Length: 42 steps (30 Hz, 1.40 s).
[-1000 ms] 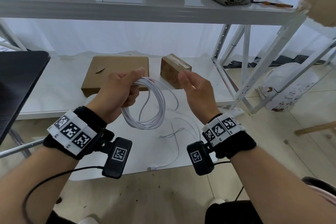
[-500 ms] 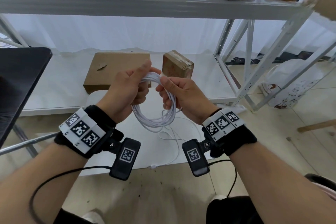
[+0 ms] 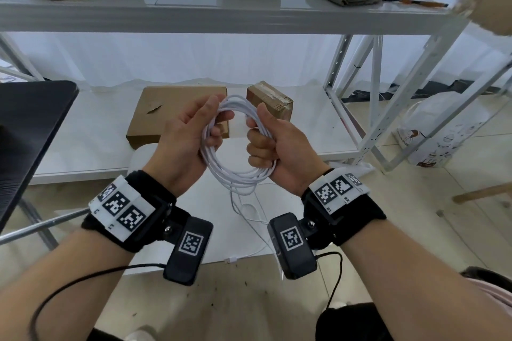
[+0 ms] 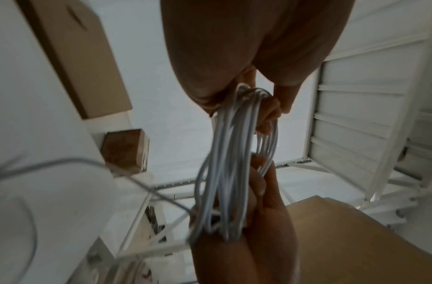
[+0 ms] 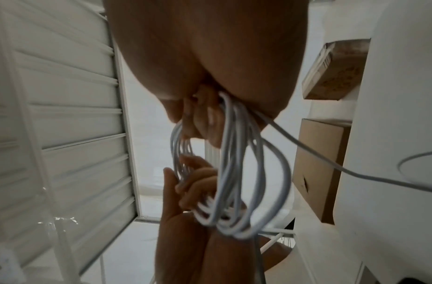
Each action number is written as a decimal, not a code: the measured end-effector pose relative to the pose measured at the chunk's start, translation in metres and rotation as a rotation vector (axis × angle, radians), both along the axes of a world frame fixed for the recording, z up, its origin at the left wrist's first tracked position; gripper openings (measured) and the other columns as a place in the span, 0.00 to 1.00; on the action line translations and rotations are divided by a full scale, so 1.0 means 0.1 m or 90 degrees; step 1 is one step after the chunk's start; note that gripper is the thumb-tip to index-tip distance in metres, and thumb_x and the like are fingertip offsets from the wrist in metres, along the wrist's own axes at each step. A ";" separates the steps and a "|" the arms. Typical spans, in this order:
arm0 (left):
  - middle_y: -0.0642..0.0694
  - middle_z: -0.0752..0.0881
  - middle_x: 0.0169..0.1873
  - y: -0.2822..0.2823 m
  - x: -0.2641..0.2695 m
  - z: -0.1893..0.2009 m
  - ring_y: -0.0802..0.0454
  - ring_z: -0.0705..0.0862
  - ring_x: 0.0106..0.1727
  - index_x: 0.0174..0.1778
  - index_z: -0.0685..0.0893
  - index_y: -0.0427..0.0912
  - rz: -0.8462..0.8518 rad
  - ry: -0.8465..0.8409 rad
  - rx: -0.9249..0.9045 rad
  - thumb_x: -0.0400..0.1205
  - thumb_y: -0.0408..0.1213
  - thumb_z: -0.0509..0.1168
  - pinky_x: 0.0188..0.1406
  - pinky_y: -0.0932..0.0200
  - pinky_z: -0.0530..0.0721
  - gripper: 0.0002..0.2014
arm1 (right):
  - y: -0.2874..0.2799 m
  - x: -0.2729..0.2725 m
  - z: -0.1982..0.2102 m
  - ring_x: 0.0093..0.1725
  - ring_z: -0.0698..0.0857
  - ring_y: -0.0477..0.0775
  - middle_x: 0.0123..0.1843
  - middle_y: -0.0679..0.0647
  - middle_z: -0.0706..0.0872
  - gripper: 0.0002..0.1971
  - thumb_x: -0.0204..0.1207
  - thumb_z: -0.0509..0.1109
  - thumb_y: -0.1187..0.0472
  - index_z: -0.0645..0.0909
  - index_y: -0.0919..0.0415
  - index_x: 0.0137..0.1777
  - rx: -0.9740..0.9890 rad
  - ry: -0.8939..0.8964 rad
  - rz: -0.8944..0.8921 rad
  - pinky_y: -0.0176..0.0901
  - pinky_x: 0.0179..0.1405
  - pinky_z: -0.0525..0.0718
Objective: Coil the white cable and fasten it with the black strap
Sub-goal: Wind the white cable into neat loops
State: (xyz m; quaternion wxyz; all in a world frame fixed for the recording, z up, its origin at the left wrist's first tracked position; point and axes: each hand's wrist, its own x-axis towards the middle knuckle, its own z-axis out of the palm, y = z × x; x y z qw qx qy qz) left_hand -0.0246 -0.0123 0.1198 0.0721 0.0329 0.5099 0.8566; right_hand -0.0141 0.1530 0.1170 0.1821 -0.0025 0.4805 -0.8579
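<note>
white cable [image 3: 238, 174] inside curled fingers [image 3: 257, 144]

Beyond the hands, flat box [image 3: 177, 108] and small box [image 3: 270, 101] crowd the shelf [image 3: 83, 133].

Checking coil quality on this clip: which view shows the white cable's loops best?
The head view: the white cable forms a round coil between left hand and right hand, loose tail hanging. Both wrist views show the coil edge-on, blurred, as bunched strands.
</note>
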 end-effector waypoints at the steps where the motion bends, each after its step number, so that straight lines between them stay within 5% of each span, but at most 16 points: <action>1: 0.48 0.86 0.40 0.03 0.02 -0.02 0.59 0.76 0.31 0.60 0.84 0.38 -0.003 -0.029 0.035 0.86 0.43 0.64 0.30 0.69 0.77 0.13 | -0.01 0.00 0.00 0.18 0.58 0.42 0.22 0.45 0.61 0.19 0.88 0.58 0.46 0.74 0.59 0.41 -0.012 -0.004 -0.028 0.33 0.18 0.58; 7: 0.49 0.82 0.33 0.23 0.19 -0.12 0.54 0.83 0.37 0.57 0.84 0.40 -0.029 -0.189 0.159 0.88 0.53 0.60 0.50 0.58 0.84 0.19 | -0.03 -0.04 0.01 0.20 0.58 0.43 0.23 0.47 0.61 0.18 0.88 0.61 0.49 0.73 0.59 0.40 -0.061 -0.022 -0.230 0.34 0.18 0.58; 9: 0.51 0.78 0.28 0.30 0.21 -0.12 0.56 0.80 0.30 0.54 0.82 0.39 -0.008 -0.207 0.197 0.89 0.52 0.57 0.40 0.61 0.84 0.19 | -0.05 -0.01 0.00 0.20 0.58 0.43 0.23 0.47 0.61 0.18 0.88 0.60 0.49 0.72 0.59 0.39 -0.076 -0.030 -0.253 0.34 0.18 0.59; 13: 0.53 0.65 0.23 0.33 0.17 -0.07 0.59 0.63 0.21 0.44 0.79 0.40 0.059 -0.225 0.244 0.92 0.49 0.52 0.20 0.67 0.68 0.20 | -0.14 0.08 0.00 0.21 0.58 0.45 0.24 0.48 0.63 0.18 0.89 0.58 0.50 0.71 0.59 0.39 -0.085 -0.045 -0.221 0.36 0.20 0.60; 18: 0.52 0.62 0.22 0.31 0.14 0.01 0.57 0.58 0.21 0.41 0.78 0.41 0.181 -0.182 0.102 0.92 0.48 0.55 0.17 0.65 0.61 0.19 | -0.23 0.12 0.02 0.23 0.57 0.46 0.26 0.50 0.60 0.19 0.90 0.57 0.49 0.80 0.64 0.52 -0.080 -0.032 -0.192 0.38 0.23 0.59; 25: 0.53 0.64 0.18 0.18 0.08 -0.05 0.56 0.60 0.19 0.34 0.75 0.43 0.258 -0.194 -0.066 0.89 0.47 0.59 0.15 0.65 0.61 0.18 | -0.23 0.17 -0.04 0.27 0.73 0.50 0.30 0.55 0.75 0.21 0.90 0.54 0.55 0.83 0.70 0.53 -0.035 -0.062 -0.142 0.45 0.31 0.81; 30: 0.52 0.65 0.18 0.25 0.12 -0.02 0.55 0.60 0.19 0.31 0.77 0.42 0.205 -0.094 -0.203 0.88 0.46 0.61 0.18 0.63 0.61 0.20 | -0.09 0.16 0.03 0.25 0.73 0.53 0.29 0.58 0.78 0.34 0.85 0.54 0.36 0.83 0.68 0.62 0.002 -0.045 -0.138 0.44 0.29 0.77; 37: 0.53 0.69 0.18 0.24 0.14 -0.05 0.55 0.62 0.21 0.33 0.85 0.39 0.209 0.018 -0.302 0.88 0.49 0.63 0.21 0.60 0.61 0.22 | -0.01 0.12 0.10 0.19 0.61 0.48 0.20 0.53 0.68 0.16 0.89 0.56 0.55 0.81 0.65 0.53 0.023 -0.051 -0.081 0.37 0.19 0.64; 39: 0.57 0.71 0.16 0.22 0.13 -0.04 0.56 0.64 0.20 0.32 0.84 0.40 0.211 0.032 -0.314 0.88 0.48 0.62 0.23 0.60 0.63 0.22 | -0.02 0.12 0.13 0.20 0.62 0.49 0.21 0.55 0.69 0.17 0.89 0.57 0.53 0.82 0.61 0.49 0.023 -0.042 -0.067 0.38 0.20 0.66; 42: 0.57 0.72 0.16 0.21 0.14 -0.04 0.58 0.66 0.21 0.31 0.83 0.40 0.212 0.056 -0.338 0.89 0.50 0.60 0.26 0.57 0.65 0.24 | -0.01 0.14 0.14 0.21 0.67 0.52 0.23 0.57 0.73 0.25 0.86 0.57 0.39 0.87 0.59 0.55 0.052 -0.021 -0.068 0.41 0.24 0.74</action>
